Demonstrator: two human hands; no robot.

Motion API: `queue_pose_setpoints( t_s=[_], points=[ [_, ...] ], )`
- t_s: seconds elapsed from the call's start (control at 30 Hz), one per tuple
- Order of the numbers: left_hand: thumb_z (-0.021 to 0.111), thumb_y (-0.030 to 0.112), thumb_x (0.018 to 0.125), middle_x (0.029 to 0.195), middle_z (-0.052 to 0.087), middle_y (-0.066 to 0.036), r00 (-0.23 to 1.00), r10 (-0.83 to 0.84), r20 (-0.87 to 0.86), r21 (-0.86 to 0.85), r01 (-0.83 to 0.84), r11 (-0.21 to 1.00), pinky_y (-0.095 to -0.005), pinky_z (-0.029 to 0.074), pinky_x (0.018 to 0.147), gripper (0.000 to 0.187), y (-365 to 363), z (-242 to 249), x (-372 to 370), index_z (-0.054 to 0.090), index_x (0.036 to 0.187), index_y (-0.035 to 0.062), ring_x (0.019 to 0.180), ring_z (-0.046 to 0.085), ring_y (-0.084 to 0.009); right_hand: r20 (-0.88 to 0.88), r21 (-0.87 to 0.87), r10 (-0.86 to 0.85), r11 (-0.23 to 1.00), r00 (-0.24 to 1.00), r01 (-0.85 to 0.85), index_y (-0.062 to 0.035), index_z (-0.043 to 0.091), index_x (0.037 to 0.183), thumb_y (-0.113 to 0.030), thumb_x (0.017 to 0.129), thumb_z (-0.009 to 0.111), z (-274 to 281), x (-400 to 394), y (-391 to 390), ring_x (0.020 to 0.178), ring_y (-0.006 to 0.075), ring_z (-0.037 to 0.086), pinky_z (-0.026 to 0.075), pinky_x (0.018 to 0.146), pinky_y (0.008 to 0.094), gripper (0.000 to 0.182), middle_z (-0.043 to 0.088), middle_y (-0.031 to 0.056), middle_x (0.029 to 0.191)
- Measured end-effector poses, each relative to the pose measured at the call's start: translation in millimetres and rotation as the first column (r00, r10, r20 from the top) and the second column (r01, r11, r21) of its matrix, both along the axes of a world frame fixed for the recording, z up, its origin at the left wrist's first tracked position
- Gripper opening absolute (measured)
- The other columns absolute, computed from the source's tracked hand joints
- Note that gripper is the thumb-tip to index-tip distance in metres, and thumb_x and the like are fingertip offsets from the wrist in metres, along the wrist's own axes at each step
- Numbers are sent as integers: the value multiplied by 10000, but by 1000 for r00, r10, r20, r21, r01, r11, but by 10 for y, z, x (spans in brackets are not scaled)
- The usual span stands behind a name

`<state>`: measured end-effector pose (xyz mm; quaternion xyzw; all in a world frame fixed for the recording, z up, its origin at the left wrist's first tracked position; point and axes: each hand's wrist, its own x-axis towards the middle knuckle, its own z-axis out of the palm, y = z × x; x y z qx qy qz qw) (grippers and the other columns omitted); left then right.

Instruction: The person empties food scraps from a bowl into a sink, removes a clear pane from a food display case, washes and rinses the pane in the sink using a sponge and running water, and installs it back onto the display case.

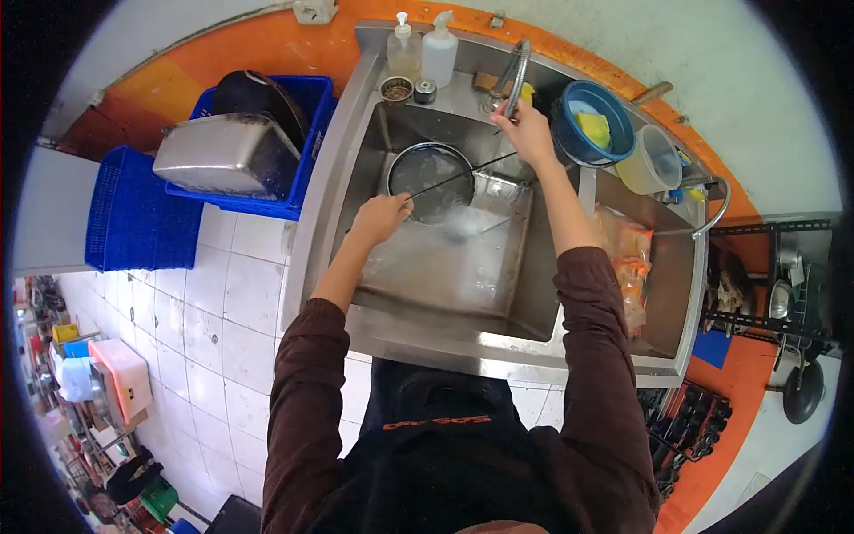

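My left hand (384, 219) is closed around the near end of a thin dark rod-like item (454, 178), which slants up across the large sink basin (418, 307). Its far end reaches close to my right wrist. My right hand (527, 135) grips the flexible metal faucet (519, 76) at the back of the sink. Beneath the rod, a round dark-rimmed pan (416, 161) with water in it lies in the basin. Water spray (471, 221) spreads beside the pan, blurring what is under it.
Two pump bottles (439, 55) stand at the back left ledge. Right of the faucet are a blue bucket (569, 133) with a sponge and a clear container (648, 165). Orange packages (632, 258) lie in the right basin. A blue crate (316, 120) holds metal pans at left.
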<state>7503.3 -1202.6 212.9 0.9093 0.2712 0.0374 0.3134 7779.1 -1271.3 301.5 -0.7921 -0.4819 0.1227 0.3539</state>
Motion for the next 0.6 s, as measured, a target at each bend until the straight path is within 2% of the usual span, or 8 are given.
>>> queue_pose_setpoints(
  t_s=[0.13,0.2,0.27,0.33,0.4,0.47,0.5,0.6],
  points=[
    [507,247,791,759,599,-146,998,-6,-64,22,7,1000,-439,442,665,178,55,10,34,538,872,92,755,572,-328,-330,373,108,927,938,24,-14,528,893,-173,747,644,-304,-68,-38,780,166,610,461,677,283,245,618,85,839],
    [512,247,788,749,599,-145,997,-5,-76,13,6,1000,-436,443,666,174,55,98,67,537,861,91,756,573,-327,-149,483,-208,838,967,255,-7,509,918,-177,764,624,-457,-242,-192,742,168,592,449,675,269,256,606,80,808],
    [525,241,780,766,606,-139,990,41,-134,31,-37,999,-431,445,671,184,31,228,96,547,890,95,765,573,-327,-359,541,-391,653,848,530,-5,502,923,-155,794,573,-1009,-349,-316,682,174,553,434,655,269,211,572,69,747],
    [533,239,775,780,610,-136,991,58,-124,46,-53,998,-430,445,675,195,38,175,117,552,913,103,767,573,-327,-283,401,-698,537,658,742,-6,454,1002,-109,810,509,-2053,-449,-394,629,176,511,425,627,279,225,537,63,745],
    [540,237,770,794,614,-132,991,75,-112,58,-68,996,-428,444,679,209,98,22,105,556,937,112,769,574,-327,-748,73,-431,702,504,708,-49,362,1112,-36,786,487,-2717,-701,-508,632,155,488,425,583,279,350,517,68,766],
    [551,239,760,820,621,-111,990,55,-130,25,-52,998,-423,442,687,237,196,-168,97,560,966,122,775,574,-322,-938,-186,-337,691,84,698,-107,284,1167,4,757,512,-2500,-934,-503,632,138,483,423,534,267,482,509,72,784],
    [551,239,760,820,621,-111,990,44,-135,30,-41,999,-423,442,687,237,190,-107,135,560,966,122,775,574,-322,-955,-203,-296,692,15,692,-112,283,1169,7,753,524,-2601,-972,-493,627,138,484,423,528,266,496,511,75,786],
    [554,226,758,823,623,-93,985,31,-171,-31,-37,999,-413,440,687,223,216,3,172,563,950,115,786,573,-316,-958,-2,-217,657,186,754,-124,279,1178,16,739,557,-3009,-1000,-398,613,139,487,421,508,264,539,515,82,791]
  ],
)
